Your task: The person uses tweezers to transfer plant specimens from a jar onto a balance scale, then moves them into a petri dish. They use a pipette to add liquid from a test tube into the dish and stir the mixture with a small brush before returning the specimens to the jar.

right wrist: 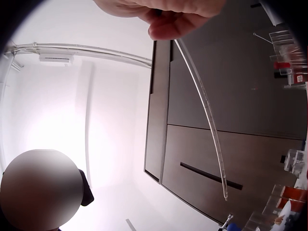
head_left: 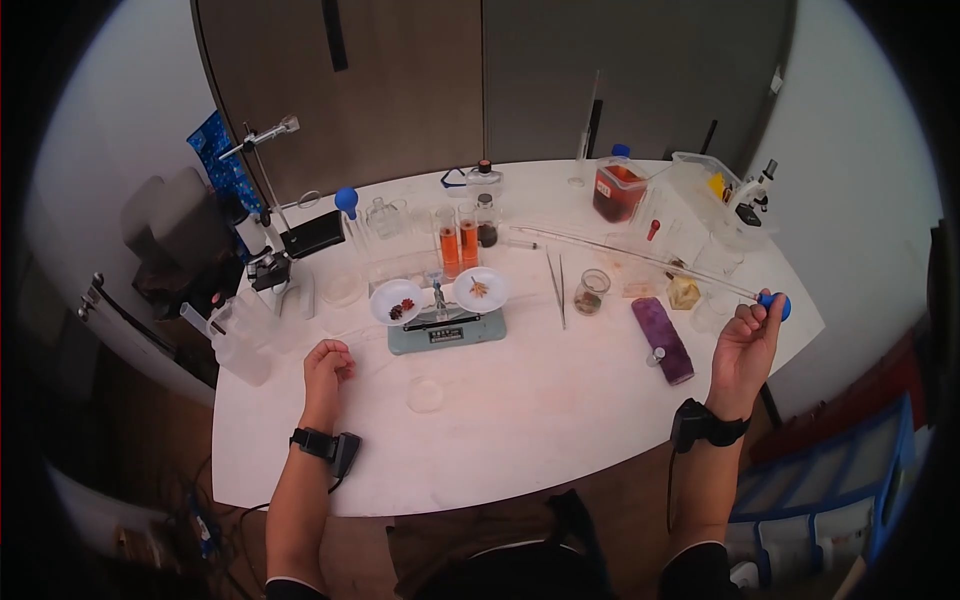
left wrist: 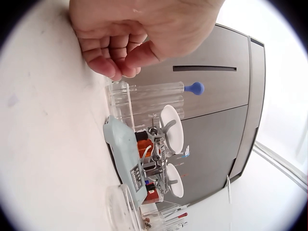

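Observation:
My right hand (head_left: 742,352) is raised at the table's right side and pinches the blue rubber bulb (head_left: 777,306) of a long glass pipette (head_left: 640,254). The thin glass tube (right wrist: 207,107) points away to the left, over the glassware, and its tip shows in the right wrist view. At the left my left hand (head_left: 327,375) lies by the tabletop, fingers loosely curled around nothing. To its right stands a pale green pan balance (head_left: 448,335). Dark red pieces lie on its left white pan (head_left: 380,298), and a yellowish-brown piece on the right pan (head_left: 499,288).
A shallow glass dish (head_left: 425,394) lies in front of the balance. Tweezers (head_left: 560,290), a small glass jar (head_left: 592,290) and a purple block (head_left: 662,340) lie to its right. Tubes of orange liquid (head_left: 449,252) stand behind it. A microscope (head_left: 266,258) and plastic bottles (head_left: 240,345) occupy the left.

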`<state>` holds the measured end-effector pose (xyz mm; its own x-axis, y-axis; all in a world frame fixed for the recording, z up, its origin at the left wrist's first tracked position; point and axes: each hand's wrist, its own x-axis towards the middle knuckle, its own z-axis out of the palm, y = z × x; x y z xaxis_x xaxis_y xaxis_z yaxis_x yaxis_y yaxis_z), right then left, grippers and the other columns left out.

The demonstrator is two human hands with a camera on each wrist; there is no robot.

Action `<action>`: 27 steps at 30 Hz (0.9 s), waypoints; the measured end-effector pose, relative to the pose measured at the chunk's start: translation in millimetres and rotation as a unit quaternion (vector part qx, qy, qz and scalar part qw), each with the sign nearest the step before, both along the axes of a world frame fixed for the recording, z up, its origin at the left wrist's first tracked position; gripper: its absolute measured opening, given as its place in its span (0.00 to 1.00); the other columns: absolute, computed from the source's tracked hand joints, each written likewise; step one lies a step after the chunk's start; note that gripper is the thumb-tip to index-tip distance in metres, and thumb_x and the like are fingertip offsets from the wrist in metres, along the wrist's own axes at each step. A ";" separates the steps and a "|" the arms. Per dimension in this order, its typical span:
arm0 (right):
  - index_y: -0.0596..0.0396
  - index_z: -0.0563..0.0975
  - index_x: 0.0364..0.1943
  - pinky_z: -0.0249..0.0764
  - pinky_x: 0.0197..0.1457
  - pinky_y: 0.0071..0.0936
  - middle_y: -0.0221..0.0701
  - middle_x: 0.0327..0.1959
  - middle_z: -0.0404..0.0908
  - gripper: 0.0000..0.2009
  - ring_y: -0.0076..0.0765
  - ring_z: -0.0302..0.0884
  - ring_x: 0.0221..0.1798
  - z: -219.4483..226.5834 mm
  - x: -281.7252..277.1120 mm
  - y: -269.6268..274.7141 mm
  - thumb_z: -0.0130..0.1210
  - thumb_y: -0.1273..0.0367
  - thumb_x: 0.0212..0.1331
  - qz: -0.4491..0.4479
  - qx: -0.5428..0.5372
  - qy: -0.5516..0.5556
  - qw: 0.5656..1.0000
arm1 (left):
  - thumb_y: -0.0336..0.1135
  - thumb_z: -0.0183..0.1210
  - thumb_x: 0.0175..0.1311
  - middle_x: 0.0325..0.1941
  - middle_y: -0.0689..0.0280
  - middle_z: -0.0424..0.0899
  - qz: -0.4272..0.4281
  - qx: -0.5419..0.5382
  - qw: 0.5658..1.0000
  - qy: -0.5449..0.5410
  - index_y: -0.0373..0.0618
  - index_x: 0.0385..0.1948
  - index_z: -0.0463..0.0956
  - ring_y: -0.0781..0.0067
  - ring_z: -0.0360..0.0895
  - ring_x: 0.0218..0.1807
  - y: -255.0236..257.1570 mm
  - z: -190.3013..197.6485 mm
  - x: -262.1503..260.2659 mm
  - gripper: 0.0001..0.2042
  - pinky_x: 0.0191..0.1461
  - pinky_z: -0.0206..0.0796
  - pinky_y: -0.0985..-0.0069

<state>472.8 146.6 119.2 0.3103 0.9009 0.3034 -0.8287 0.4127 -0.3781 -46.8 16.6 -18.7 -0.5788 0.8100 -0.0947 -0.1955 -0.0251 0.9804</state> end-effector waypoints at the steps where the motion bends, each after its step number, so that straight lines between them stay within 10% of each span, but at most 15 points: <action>1: 0.58 0.74 0.43 0.65 0.24 0.09 0.23 0.25 0.72 0.12 0.15 0.64 0.25 -5.3 5.9 -4.6 0.52 0.62 0.70 -0.008 -0.002 0.005 1.000 | 0.24 0.48 0.54 0.25 0.71 0.75 -0.001 -0.006 1.000 0.007 0.46 0.31 0.73 0.80 0.72 0.28 -0.1 -0.6 -0.8 0.06 0.33 0.64 0.81; 12: 0.59 0.73 0.45 0.66 0.23 0.10 0.23 0.24 0.71 0.13 0.14 0.64 0.25 -6.4 28.7 -20.5 0.50 0.61 0.72 -0.018 0.035 -0.018 0.999 | 0.29 0.48 0.63 0.25 0.73 0.76 -0.004 -0.020 1.000 0.005 0.48 0.30 0.74 0.83 0.72 0.27 3.8 6.5 1.8 0.05 0.32 0.63 0.83; 27: 0.56 0.76 0.42 0.62 0.27 0.12 0.21 0.24 0.73 0.11 0.12 0.66 0.25 138.0 -156.3 74.3 0.54 0.62 0.69 -0.046 0.143 -0.334 0.931 | 0.29 0.51 0.62 0.26 0.70 0.77 -0.011 0.036 0.998 -0.058 0.43 0.31 0.76 0.80 0.75 0.29 1.5 -6.1 -7.4 0.05 0.34 0.67 0.82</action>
